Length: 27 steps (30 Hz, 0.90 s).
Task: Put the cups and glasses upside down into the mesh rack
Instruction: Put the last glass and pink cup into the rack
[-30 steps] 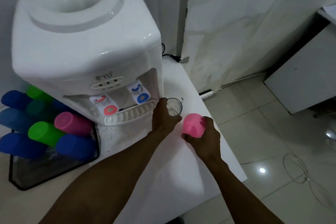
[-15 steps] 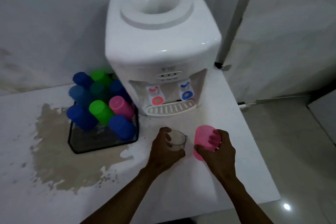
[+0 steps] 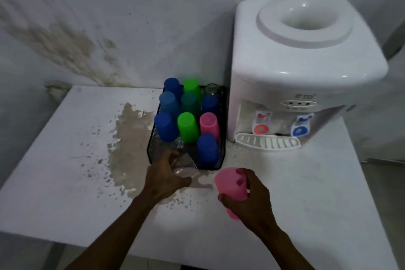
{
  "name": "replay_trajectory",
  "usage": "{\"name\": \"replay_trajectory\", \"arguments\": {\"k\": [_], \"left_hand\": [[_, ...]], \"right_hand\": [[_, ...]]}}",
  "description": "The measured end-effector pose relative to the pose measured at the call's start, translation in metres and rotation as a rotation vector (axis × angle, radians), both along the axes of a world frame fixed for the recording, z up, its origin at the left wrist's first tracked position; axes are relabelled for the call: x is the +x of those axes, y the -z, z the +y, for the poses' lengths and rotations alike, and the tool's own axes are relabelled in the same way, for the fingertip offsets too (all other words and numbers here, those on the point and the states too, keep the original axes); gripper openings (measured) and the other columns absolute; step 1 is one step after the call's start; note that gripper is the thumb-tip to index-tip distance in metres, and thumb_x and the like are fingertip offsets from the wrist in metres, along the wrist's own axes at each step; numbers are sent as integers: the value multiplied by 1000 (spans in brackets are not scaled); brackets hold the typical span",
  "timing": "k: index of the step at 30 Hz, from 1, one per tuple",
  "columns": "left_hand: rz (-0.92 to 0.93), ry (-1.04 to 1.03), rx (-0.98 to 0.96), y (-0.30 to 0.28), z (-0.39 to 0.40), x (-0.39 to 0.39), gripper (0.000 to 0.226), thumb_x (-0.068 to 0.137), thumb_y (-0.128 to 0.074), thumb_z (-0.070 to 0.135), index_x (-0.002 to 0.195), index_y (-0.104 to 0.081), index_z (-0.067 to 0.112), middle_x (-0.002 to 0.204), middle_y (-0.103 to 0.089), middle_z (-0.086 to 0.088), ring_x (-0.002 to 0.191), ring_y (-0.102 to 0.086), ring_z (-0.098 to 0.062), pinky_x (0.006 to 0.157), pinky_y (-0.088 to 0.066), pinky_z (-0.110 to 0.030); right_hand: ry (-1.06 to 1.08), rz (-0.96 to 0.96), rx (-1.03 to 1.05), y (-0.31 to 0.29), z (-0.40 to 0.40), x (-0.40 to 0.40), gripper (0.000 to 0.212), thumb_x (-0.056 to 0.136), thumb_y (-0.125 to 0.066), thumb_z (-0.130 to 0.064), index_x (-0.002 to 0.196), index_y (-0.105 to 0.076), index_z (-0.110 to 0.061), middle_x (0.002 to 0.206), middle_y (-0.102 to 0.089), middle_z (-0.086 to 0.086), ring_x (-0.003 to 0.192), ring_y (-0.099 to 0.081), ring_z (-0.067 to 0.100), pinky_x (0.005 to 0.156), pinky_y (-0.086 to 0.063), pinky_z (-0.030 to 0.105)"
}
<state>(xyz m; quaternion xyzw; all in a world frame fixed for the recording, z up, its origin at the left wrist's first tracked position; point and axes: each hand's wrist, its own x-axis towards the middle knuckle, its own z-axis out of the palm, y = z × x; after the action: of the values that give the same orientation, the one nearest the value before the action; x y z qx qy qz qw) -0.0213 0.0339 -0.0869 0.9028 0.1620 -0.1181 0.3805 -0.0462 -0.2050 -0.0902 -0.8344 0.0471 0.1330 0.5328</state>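
Note:
A black mesh rack (image 3: 153, 146) stands on the white table (image 3: 65, 171), left of the water dispenser. Several blue, green and pink plastic cups stand upside down in it, with a clear glass (image 3: 210, 89) at its back right corner. My left hand (image 3: 163, 176) grips a clear glass (image 3: 184, 164), tilted, at the rack's near left corner. My right hand (image 3: 245, 199) holds a pink plastic cup (image 3: 231, 184) just right of it, above the table in front of the rack.
A white water dispenser (image 3: 302, 68) with red and blue taps and a drip tray (image 3: 267, 141) fills the back right of the table. A brown worn patch (image 3: 129, 138) spreads left of the rack. The wall behind is stained. The table's near edge runs below my forearms.
Both hands carried the glass and the pink cup leftward from the dispenser's side to the rack's front edge. The view swung left with them. The glass is now tilted over.

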Motion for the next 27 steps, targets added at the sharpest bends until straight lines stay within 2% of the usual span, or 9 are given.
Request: {"name": "replay_trajectory", "arguments": {"k": [3, 6, 9, 12, 14, 16, 20, 24, 27], "left_hand": [[-56, 154, 282, -8, 30, 18, 81, 49, -82, 46, 119, -45, 28, 114, -63, 6, 100, -61, -18, 92, -42, -38], [-112, 361, 532, -6, 51, 35, 73, 53, -75, 44, 120, -50, 29, 116, -63, 3, 106, -55, -24, 87, -30, -39], [-153, 589, 744, 3, 66, 51, 68, 46, -78, 32, 111, -58, 28, 105, -63, -2, 98, -55, -29, 79, -37, -41], [-222, 744, 889, 10, 74, 63, 64, 38, -82, 14, 99, -65, 26, 98, -63, -5, 91, -58, -29, 71, -46, -40], [-248, 843, 938, 10, 73, 69, 59, 44, -81, 10, 100, -65, 23, 103, -62, -7, 95, -58, -30, 74, -47, -43], [-223, 903, 925, 13, 75, 75, 53, 59, -79, 13, 109, -61, 20, 112, -58, -10, 105, -54, -33, 83, -45, -48], [-204, 913, 935, 22, 82, 87, 54, 57, -83, 27, 102, -54, 16, 100, -63, -7, 93, -57, -30, 76, -48, -46], [-186, 911, 892, 31, 85, 86, 50, 77, -67, 21, 123, -47, 12, 124, -54, -12, 117, -47, -33, 96, -39, -50], [-172, 932, 901, 36, 89, 86, 51, 73, -73, 22, 118, -49, 16, 120, -57, -11, 112, -50, -31, 92, -42, -48]], "right_hand": [[-55, 56, -2, 3, 29, 1, 86, 52, -81, -56, 127, -46, -32, 117, -53, -12, 104, -54, 12, 84, -53, 32], [-69, 133, 5, 7, 55, 8, 74, 57, -78, -61, 120, -46, -38, 113, -56, -14, 101, -57, 11, 83, -53, 30], [-68, 201, -32, 6, 77, 20, 64, 62, -73, -66, 112, -47, -37, 108, -60, -9, 93, -60, 9, 80, -54, 30], [-88, 260, -80, 6, 97, 36, 77, 69, -71, -62, 130, -42, -26, 118, -58, -2, 95, -59, 14, 80, -52, 30], [-104, 269, -108, 5, 105, 44, 81, 73, -70, -56, 138, -32, -25, 123, -54, 1, 98, -57, 18, 82, -51, 32], [-93, 269, -102, 4, 112, 52, 77, 77, -70, -49, 138, -29, -25, 120, -54, 1, 96, -59, 20, 81, -53, 36], [-92, 258, -115, -2, 117, 61, 65, 78, -72, -37, 127, -32, -20, 106, -55, 1, 79, -58, 12, 68, -49, 27], [-122, 289, -224, -6, 117, 64, 59, 71, -77, -42, 107, -33, -23, 94, -53, -4, 75, -57, 9, 66, -47, 26], [-171, 311, -296, -8, 116, 62, 58, 66, -76, -50, 103, -39, -25, 91, -54, -8, 77, -58, 8, 66, -49, 27]]}}
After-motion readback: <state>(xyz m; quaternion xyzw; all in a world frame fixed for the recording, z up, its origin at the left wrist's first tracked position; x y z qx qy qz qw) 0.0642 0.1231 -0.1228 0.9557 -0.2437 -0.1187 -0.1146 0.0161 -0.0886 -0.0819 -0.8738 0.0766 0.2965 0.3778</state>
